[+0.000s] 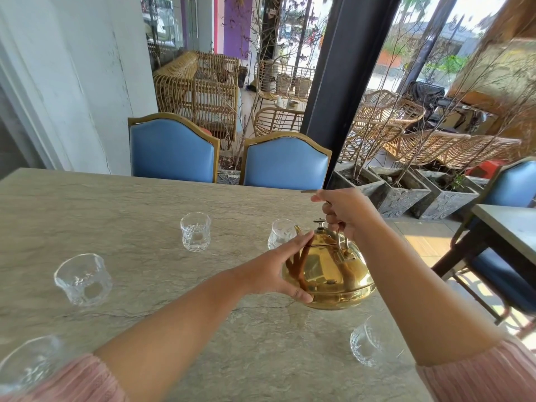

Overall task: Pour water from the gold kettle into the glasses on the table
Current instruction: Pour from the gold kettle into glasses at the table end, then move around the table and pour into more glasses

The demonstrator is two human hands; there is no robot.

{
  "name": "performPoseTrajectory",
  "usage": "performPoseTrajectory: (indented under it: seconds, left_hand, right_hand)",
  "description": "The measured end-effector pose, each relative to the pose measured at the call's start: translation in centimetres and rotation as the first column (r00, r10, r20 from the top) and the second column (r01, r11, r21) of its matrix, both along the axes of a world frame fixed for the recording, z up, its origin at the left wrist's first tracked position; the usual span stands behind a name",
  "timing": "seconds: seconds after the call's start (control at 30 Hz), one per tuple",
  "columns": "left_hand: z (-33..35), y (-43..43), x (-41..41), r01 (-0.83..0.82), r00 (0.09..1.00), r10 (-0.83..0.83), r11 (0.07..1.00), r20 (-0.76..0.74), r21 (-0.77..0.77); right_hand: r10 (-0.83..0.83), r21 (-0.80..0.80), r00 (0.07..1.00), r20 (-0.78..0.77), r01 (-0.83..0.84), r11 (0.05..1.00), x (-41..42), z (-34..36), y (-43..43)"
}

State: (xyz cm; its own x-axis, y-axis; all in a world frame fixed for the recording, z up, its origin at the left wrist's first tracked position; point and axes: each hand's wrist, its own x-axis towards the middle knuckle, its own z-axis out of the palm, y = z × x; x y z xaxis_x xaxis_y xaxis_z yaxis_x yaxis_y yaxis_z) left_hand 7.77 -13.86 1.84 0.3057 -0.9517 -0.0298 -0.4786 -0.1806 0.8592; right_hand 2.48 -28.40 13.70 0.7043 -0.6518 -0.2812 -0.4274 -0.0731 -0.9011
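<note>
The gold kettle point(330, 271) is tipped forward above the stone table point(130, 204), its spout over a clear glass point(280, 234) just behind it. My right hand point(346, 214) is closed around the kettle's top handle. My left hand point(285, 265) presses flat against the kettle's left side. A second glass point(195, 232) stands mid-table and holds some water. Further glasses stand at the left point(84, 280), the near left corner point(27, 364), and near right under my right forearm point(368, 342).
Two blue chairs point(174, 149) point(285, 163) stand at the table's far edge. Another table point(507, 224) with a blue chair is to the right. Stone planters point(406, 190), a black pillar and wicker furniture lie beyond.
</note>
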Motion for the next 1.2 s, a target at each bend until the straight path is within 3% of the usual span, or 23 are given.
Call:
performPoseTrajectory:
  seconds: [0.2, 0.4, 0.63, 1.03, 1.2]
  left_hand:
    - [-1.1, 0.3, 0.3, 0.036, 0.996, -0.036, 0.999, 0.082, 0.005]
    - [-1.7, 0.9, -0.1, 0.072, 0.957, -0.072, 0.997, 0.279, 0.013]
    - [-1.3, 2.3, -1.3, 0.050, 0.812, -0.024, 0.998, 0.583, -0.029]
    - [3.9, 2.4, -6.5, 0.130, 0.741, 0.025, 0.975, 0.671, -0.180]
    - [5.4, 0.1, -10.1, 0.169, 0.760, -0.002, 0.966, 0.649, -0.195]
  right_hand:
    - [-0.066, 0.002, 0.989, 0.129, 0.067, 0.998, -1.6, -1.9, 0.6]
    - [-0.212, 0.069, 0.938, 0.274, 0.201, 0.977, -3.7, -4.2, 2.1]
    - [-0.272, 0.157, 0.863, 0.424, 0.226, 0.961, -6.7, -4.7, 3.9]
    - [-0.279, 0.120, 0.783, 0.555, 0.257, 0.959, -14.6, 0.8, 5.0]
    - [-0.292, 0.114, 0.767, 0.572, 0.278, 0.954, -18.3, 2.4, 3.0]
